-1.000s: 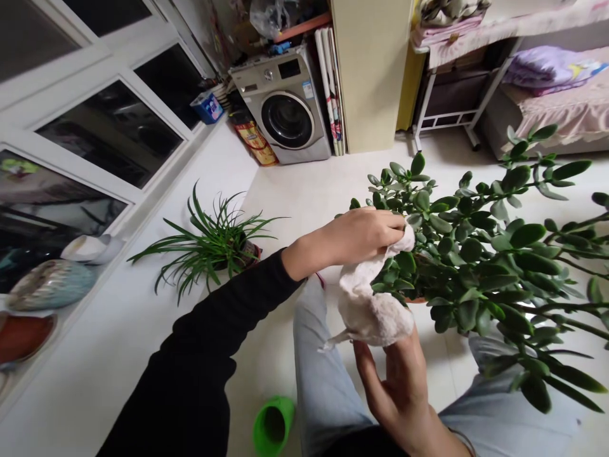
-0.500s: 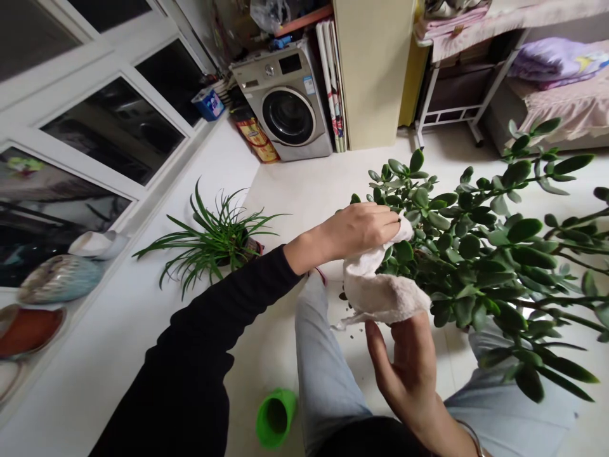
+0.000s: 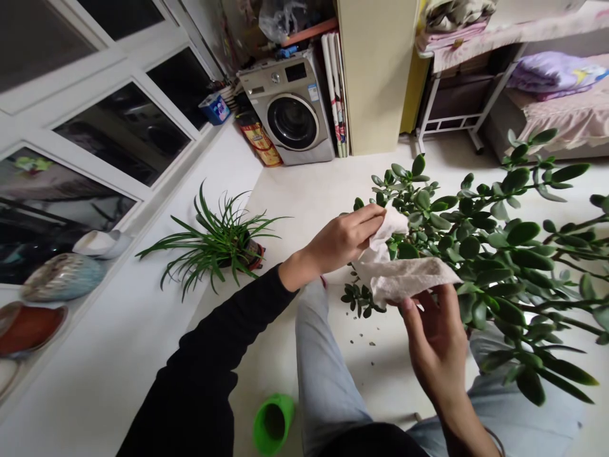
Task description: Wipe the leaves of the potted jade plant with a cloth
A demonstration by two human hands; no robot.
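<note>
Low down, two legs in blue jeans [image 3: 328, 362] are set wide apart, and a green cup [image 3: 273, 424] is stood on the floor just beside the left one. The right hand [image 3: 440, 343] is held half open, with its thumb put to the low edge of a white cloth [image 3: 404, 279] and its bent fingers tucked behind it; how tightly it is gripped cannot be told. The other end of the cloth is pinched by the left hand [image 3: 342, 241], whose fingers are closed on it, though its thumb cannot be seen. A black sleeve [image 3: 204, 355] is worn on the left arm. The cloth is held up in folds between both hands, right by the leaves of a big jade plant [image 3: 499, 247]. Under the cloth, small dark bits [image 3: 372, 343] are scattered on the floor.

Off to the left, a potted plant with long thin leaves [image 3: 214, 247] is placed by the white wall, and a ribbed blue pot [image 3: 64, 277] is kept on the sill. Farther back, a silver washing machine [image 3: 295, 120] is seen with its round door shut. At the far right, a purple blanket [image 3: 547, 73] is laid on a bed with a pink frilly cover [image 3: 561, 124].
</note>
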